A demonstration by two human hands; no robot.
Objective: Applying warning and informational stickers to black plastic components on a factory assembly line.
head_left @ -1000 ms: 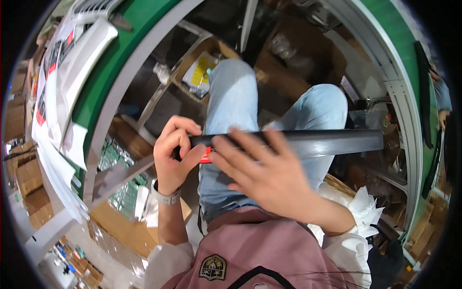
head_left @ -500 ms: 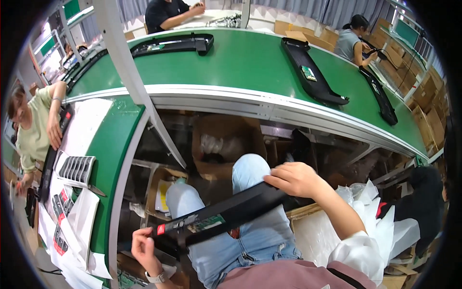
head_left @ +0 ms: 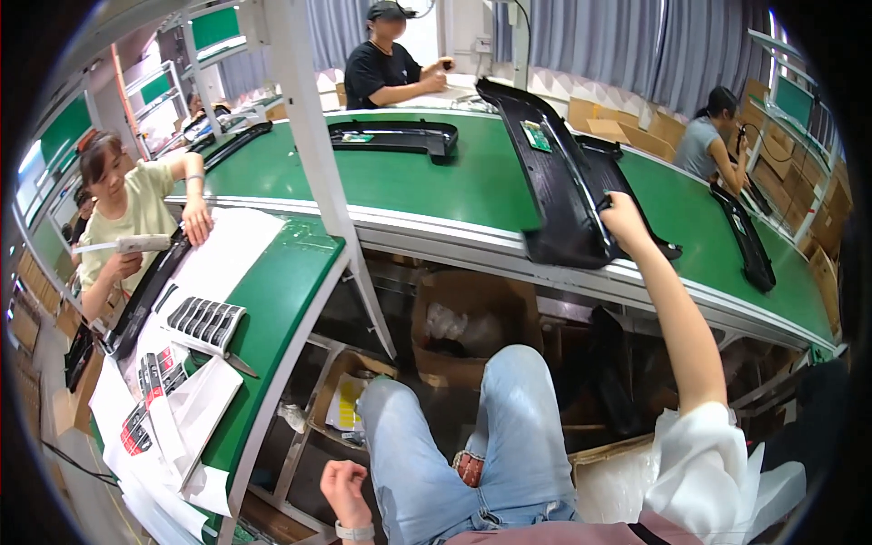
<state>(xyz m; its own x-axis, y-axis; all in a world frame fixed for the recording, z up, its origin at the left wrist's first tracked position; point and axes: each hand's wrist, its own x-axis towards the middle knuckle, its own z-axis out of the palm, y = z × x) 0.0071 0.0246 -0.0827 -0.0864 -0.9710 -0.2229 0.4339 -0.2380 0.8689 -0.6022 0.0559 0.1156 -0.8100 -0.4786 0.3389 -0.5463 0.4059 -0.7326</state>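
Green bench (head_left: 495, 186) with a smooth top and pale metal edge crosses my feed, grey curtains (head_left: 618, 59) behind it. I count three co-workers near it: one in a black shirt (head_left: 381, 73), one in a grey top (head_left: 701, 150), and one in pale yellow (head_left: 141, 195) at the side table (head_left: 295, 259). My right hand (head_left: 623, 221) grips the edge of one long black panel (head_left: 556, 182), tilted at the bench's near edge; I can't tell whether it touches the top. It is glossy along one side, finely ribbed inside, and carries one small green circuit board (head_left: 536, 136). Three more black panels lie closest: one just behind (head_left: 627, 177), one leftward (head_left: 395, 136), one far right (head_left: 745, 241). My left hand (head_left: 344, 490) is empty beside the jeans (head_left: 400, 427), fingers loosely bent. Red, black and white labels (head_left: 162, 374) lie on side-table paper (head_left: 207, 404).
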